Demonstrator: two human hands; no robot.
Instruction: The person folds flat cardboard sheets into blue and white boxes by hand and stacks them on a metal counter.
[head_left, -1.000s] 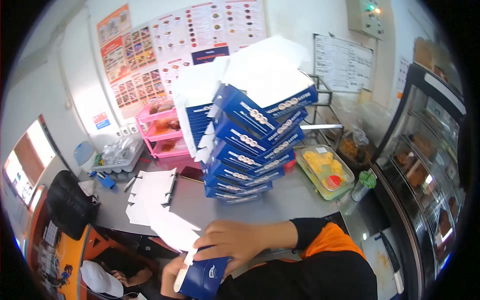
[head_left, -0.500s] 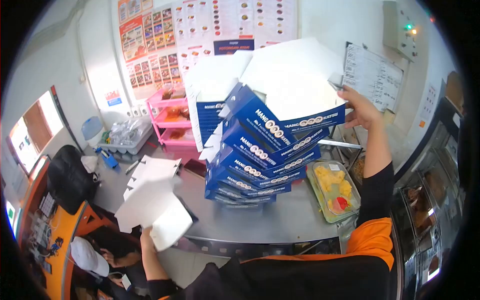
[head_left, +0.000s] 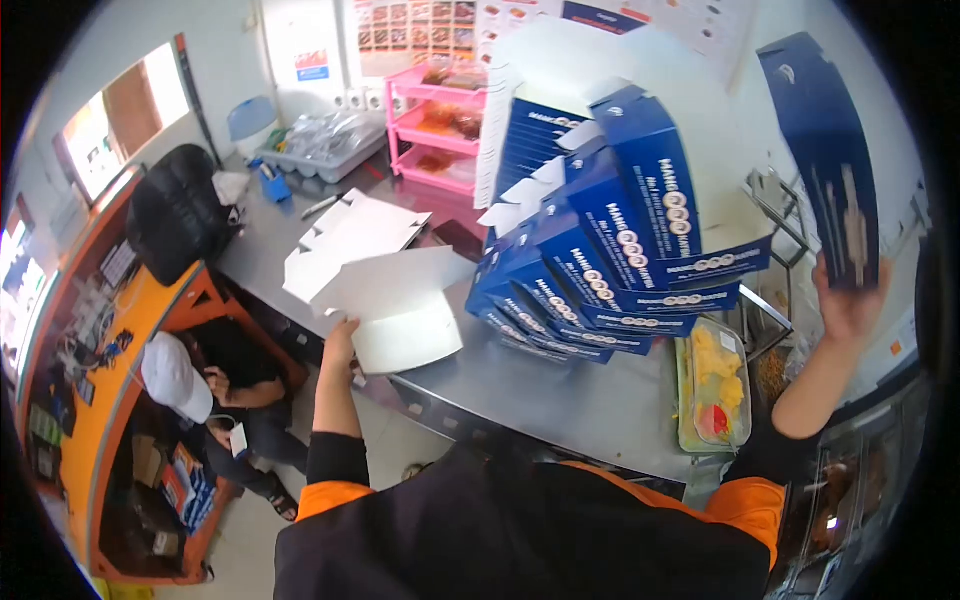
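Observation:
My left hand (head_left: 341, 345) is closed on the edge of an opened box (head_left: 408, 332), its white inside facing up, at the counter's front edge. Raised at the far right, my right hand (head_left: 852, 295) grips the lower end of a blue box (head_left: 822, 150). Between my hands a tall, leaning stack of nested blue boxes (head_left: 590, 280) stands on the metal counter (head_left: 480, 400). White folded cartons (head_left: 350, 240) lie behind the box at my left hand.
A lidded tray of yellow food (head_left: 716, 385) is right of the stack. Behind are a pink rack (head_left: 440, 125) and a grey bin of plastic bags (head_left: 325, 145). A person in a white cap (head_left: 180, 375) sits at lower left beside an orange desk (head_left: 130, 390).
My right hand has moved right, away from the stack, with a blue box now in it. The opened box in my left hand has moved right and lies flatter. The view has shifted left.

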